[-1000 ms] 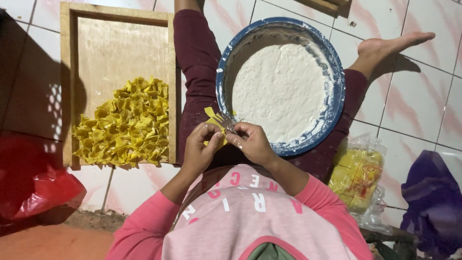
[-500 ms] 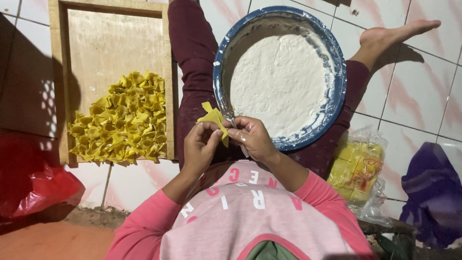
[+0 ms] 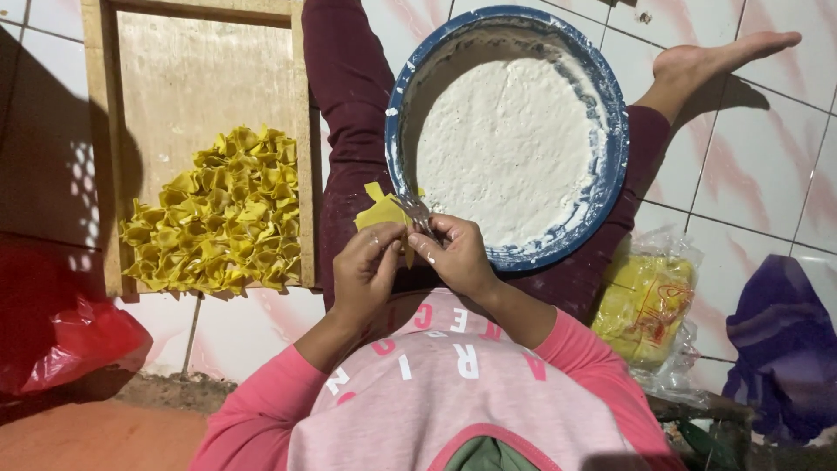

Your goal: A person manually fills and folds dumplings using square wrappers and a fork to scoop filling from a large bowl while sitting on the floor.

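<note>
We hold a thin yellow wrapper [image 3: 384,212] between our two hands, just at the near rim of the big blue bowl [image 3: 615,166] that rests across our lap. Our left hand [image 3: 368,269] pinches the wrapper's lower edge with fingers curled around it, and our right hand [image 3: 455,253] grips a small metal spoon [image 3: 417,212] whose tip lies against the wrapper, right beside the bowl's rim. The bowl holds a flat layer of white paste [image 3: 510,139] that fills most of its inside. To the left of the bowl, past our dark red trouser leg [image 3: 344,105], a wooden tray [image 3: 200,78] lies on the tiled floor [image 3: 767,166], and a heap of folded yellow wrappers [image 3: 218,222] fills its near half. To the right of the bowl, just beside our other leg, a clear bag of yellow sheets [image 3: 645,296] sits on the tiles, with a purple cloth [image 3: 785,349] further out. A red plastic bag [image 3: 61,340] lies well to the left of the bowl, beyond the tray.
</note>
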